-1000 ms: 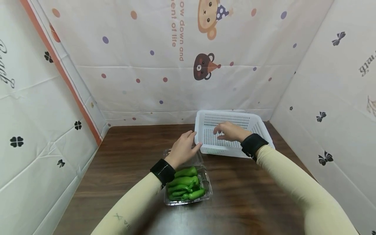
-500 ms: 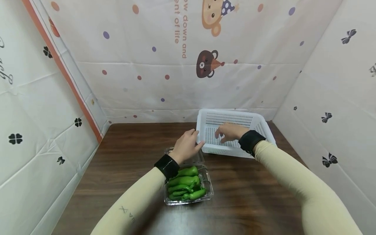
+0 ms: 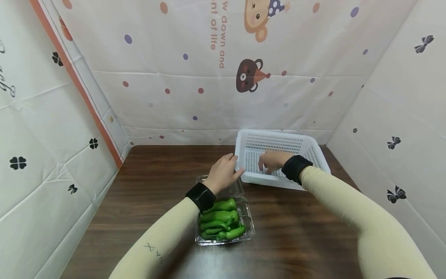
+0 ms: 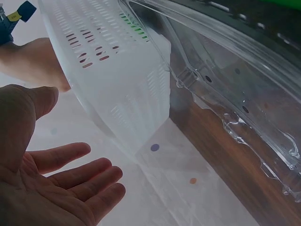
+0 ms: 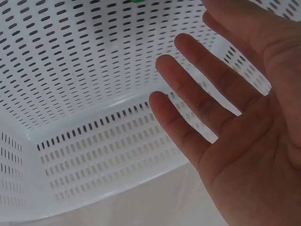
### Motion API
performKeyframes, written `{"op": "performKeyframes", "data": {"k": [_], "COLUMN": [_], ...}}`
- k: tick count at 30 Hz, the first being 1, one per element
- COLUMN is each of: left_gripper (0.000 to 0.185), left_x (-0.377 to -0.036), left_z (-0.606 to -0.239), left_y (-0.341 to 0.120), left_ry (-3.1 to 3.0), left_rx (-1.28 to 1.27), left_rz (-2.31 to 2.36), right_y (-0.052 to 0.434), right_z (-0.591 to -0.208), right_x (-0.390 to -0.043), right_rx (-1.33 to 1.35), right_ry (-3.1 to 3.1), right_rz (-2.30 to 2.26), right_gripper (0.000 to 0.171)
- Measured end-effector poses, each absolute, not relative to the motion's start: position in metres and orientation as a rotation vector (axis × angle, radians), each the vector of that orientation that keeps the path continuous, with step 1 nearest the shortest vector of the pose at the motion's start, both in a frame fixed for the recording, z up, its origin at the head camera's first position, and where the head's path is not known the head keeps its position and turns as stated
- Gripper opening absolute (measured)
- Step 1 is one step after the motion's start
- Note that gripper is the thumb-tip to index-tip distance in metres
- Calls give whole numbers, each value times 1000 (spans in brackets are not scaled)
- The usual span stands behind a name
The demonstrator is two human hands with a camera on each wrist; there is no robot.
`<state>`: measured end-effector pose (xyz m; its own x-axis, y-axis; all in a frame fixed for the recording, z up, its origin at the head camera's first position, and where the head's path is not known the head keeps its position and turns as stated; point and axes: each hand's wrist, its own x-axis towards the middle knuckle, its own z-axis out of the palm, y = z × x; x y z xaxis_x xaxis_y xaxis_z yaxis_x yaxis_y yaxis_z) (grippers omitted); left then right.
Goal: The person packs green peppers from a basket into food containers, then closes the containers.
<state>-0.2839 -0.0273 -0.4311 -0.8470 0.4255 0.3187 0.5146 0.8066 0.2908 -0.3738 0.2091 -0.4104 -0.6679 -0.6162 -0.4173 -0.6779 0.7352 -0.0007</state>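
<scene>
A white perforated plastic basket (image 3: 278, 134) sits at the back right of the table. My left hand (image 3: 221, 173) is at its left rim, overlapping it in the head view; in the left wrist view its fingers are spread and hold nothing. My right hand (image 3: 274, 160) reaches into the basket, palm down, fingers loosely bent; the right wrist view shows relaxed, separated fingers with nothing in them. Several green peppers (image 3: 218, 217) lie in a clear plastic clamshell box (image 3: 249, 221) before the basket. Green shows through holes in the basket wall (image 4: 133, 26), its source hidden.
The clamshell's open lid (image 3: 237, 190) lies behind its base, partly under my left hand and close to the basket. Printed cloth walls (image 3: 174, 108) enclose the dark wooden table (image 3: 139, 193) at the back and both sides.
My right hand has dipped slightly lower into the basket, its fingers now pointing more downward. The left hand keeps its place at the rim. The head view has shifted a little.
</scene>
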Motion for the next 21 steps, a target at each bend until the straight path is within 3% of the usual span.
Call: {"op": "performKeyframes", "data": {"k": [11,21], "left_gripper": [41,41], "left_x": [-291,-289], "left_z": [-435,-441], "left_y": [-25,-25], "left_ry": [-2746,-2749], "left_rx": [-783,-809], "left_rz": [-506,-549], "right_y": [209,202], "right_z": [-419,-429], "right_x": [-382,-386], "right_rx": [-987,-1031], "right_ry": [2473,2376], "right_rz": [304,331], "right_gripper": [21,41]}}
